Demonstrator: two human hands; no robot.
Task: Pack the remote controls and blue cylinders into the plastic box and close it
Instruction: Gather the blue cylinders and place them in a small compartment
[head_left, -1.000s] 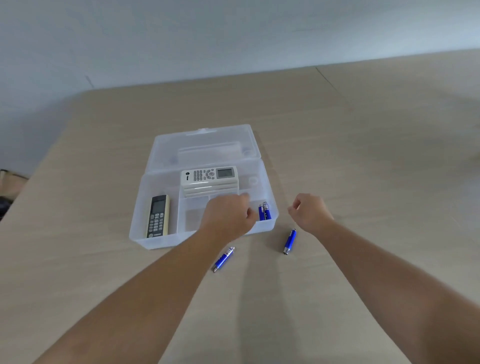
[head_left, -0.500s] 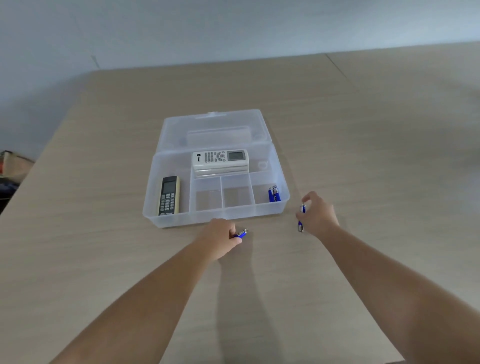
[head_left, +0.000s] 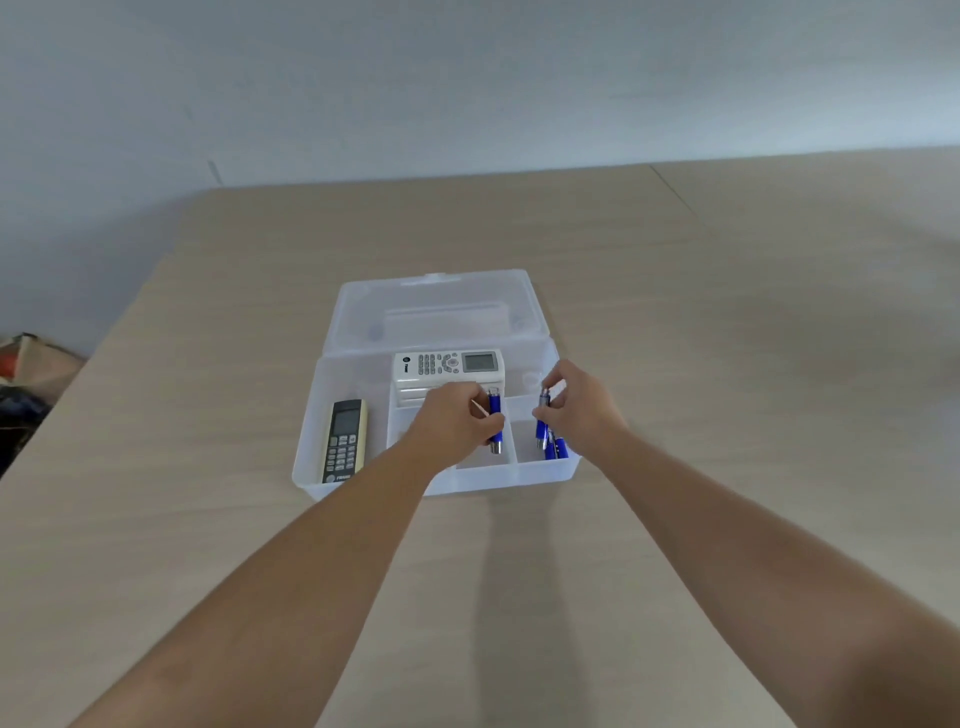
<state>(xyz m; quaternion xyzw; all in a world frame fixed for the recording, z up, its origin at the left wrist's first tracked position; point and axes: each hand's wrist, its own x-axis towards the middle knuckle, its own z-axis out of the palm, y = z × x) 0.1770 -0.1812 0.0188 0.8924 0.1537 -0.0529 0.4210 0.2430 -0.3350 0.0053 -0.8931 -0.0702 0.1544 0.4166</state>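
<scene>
The left hand (head_left: 451, 422) and right hand (head_left: 579, 404) are each pinching a blue cylinder (head_left: 495, 415) over the plastic box (head_left: 317, 457). Next, fingers should be releasing them into the compartments.

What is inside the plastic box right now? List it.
Plastic box: dark remote in the left compartment, white remote at the back, blue cylinders front right. Each hand, left and right, holds another cylinder above and hides the compartments beneath.

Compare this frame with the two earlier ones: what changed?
Each hand picked a blue cylinder off the table and carried it over the plastic box: the left hand holds one, the right hand another, above the right-hand compartments. The white remote, black remote, stored cylinders and open lid stayed put.
</scene>
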